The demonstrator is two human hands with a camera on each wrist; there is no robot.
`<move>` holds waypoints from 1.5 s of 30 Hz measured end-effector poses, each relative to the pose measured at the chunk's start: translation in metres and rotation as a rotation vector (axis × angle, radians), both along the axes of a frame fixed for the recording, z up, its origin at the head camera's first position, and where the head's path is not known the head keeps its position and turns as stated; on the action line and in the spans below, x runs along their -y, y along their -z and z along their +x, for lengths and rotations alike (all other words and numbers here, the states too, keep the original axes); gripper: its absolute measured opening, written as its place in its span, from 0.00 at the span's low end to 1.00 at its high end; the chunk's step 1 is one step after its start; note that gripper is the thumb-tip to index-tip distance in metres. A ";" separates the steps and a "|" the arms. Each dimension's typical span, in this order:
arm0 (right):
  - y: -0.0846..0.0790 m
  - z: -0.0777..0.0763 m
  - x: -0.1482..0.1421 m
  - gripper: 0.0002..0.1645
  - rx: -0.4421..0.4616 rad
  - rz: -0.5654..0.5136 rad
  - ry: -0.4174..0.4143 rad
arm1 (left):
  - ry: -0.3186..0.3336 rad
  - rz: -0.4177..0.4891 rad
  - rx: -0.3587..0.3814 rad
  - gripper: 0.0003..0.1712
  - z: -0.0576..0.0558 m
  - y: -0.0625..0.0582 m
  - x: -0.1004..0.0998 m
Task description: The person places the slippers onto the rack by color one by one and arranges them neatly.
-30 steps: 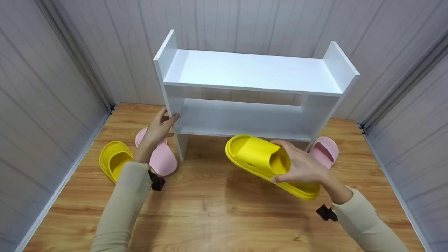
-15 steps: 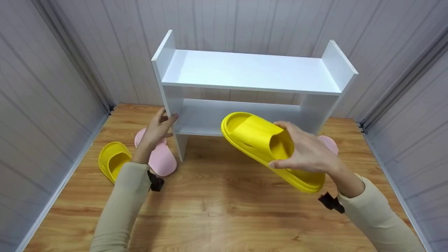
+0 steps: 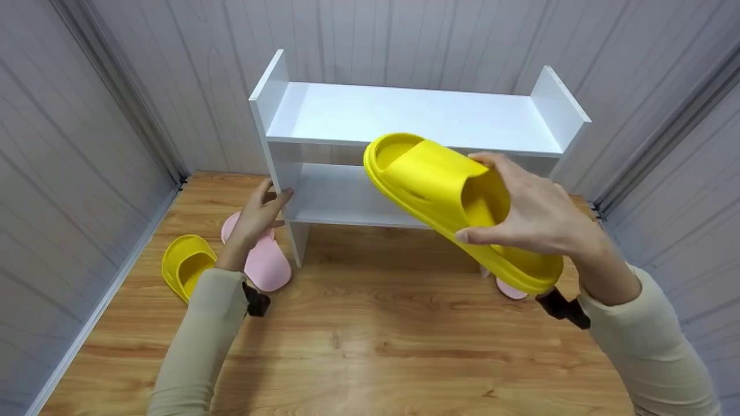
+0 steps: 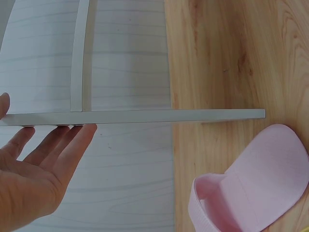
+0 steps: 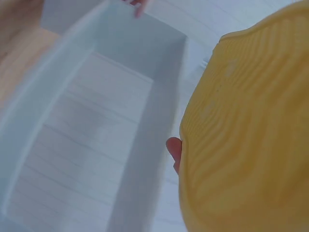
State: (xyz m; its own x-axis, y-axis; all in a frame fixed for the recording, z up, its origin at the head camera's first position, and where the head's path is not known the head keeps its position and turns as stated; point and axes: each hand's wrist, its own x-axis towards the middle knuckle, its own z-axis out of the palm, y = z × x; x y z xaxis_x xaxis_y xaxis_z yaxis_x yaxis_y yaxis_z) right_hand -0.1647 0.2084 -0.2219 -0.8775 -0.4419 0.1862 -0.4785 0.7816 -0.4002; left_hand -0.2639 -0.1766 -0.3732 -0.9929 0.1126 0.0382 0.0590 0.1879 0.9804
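Note:
My right hand point(image 3: 537, 211) grips a yellow slipper point(image 3: 433, 173) by its middle, thumb on the near side and fingers on the far side. The slipper is tilted, toe up and to the left, in front of the white shelf rack point(image 3: 404, 115). Its ridged sole point(image 5: 251, 125) fills the right side of the right wrist view. At the rack's left side panel point(image 4: 159, 116), my left hand point(image 4: 38, 179) holds the board between thumb and fingers. Below that hand lies a pink slipper point(image 3: 267, 264), partly hidden by the arm.
A second yellow slipper point(image 3: 188, 263) lies on the wooden floor point(image 3: 347, 346) at the left. Part of another pink slipper point(image 3: 510, 289) shows below the held one. Panelled walls point(image 3: 358, 40) stand behind and at both sides.
My right hand has lifted the yellow slipper from below the lower shelf up to the upper shelf's front edge, shifting slightly right. The left hand has stayed at the side panel.

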 end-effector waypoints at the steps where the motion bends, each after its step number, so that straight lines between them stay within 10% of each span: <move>1: -0.005 -0.001 0.000 0.54 -0.007 0.002 0.015 | -0.001 -0.002 -0.001 0.33 0.000 0.000 0.000; 15: -0.037 -0.053 -0.004 0.61 -0.015 0.067 0.330 | -0.002 -0.034 0.032 0.35 0.001 -0.001 0.001; 45: -0.045 -0.116 0.033 0.62 0.141 0.242 0.604 | 0.004 0.002 0.005 0.34 0.001 -0.001 0.004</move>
State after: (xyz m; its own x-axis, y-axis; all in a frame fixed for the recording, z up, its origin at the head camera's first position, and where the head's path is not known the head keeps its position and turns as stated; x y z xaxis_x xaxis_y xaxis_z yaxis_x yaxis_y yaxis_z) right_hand -0.2805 0.1751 -0.1772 -0.9927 0.1199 0.0093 0.1154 0.9716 -0.2068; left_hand -0.2631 -0.1807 -0.3720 -0.9926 0.1168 0.0332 0.0548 0.1860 0.9810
